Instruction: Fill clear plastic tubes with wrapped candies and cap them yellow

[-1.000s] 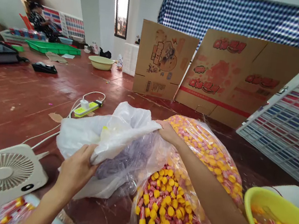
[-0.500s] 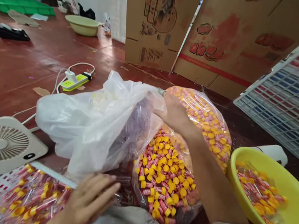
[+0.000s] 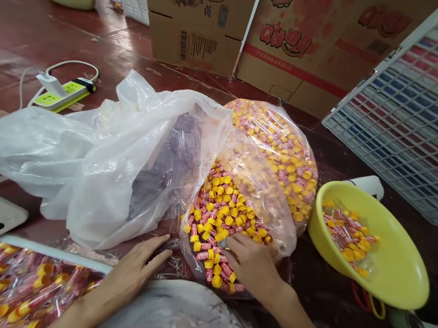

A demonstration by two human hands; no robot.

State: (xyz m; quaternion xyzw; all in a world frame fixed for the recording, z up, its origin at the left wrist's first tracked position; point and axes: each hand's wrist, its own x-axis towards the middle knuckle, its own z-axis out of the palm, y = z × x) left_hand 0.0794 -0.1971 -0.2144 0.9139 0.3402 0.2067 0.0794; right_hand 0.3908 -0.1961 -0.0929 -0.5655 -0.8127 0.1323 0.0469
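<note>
Clear plastic bag (image 3: 285, 241), open and slack, lying on the dark red floor (image 3: 22, 36), its film creased along the right side. Small tubes (image 3: 232, 208), printed red and white and fitted with yellow caps, fill it in a loose heap, pointing in mixed directions; those toward the near end show sharply, those farther back appear hazy beneath film. Adjoining at left is a translucent white plastic bag (image 3: 113, 168), crumpled and partly spread, its opening facing right and exposing purplish clear plastic pieces (image 3: 180, 146).
</note>
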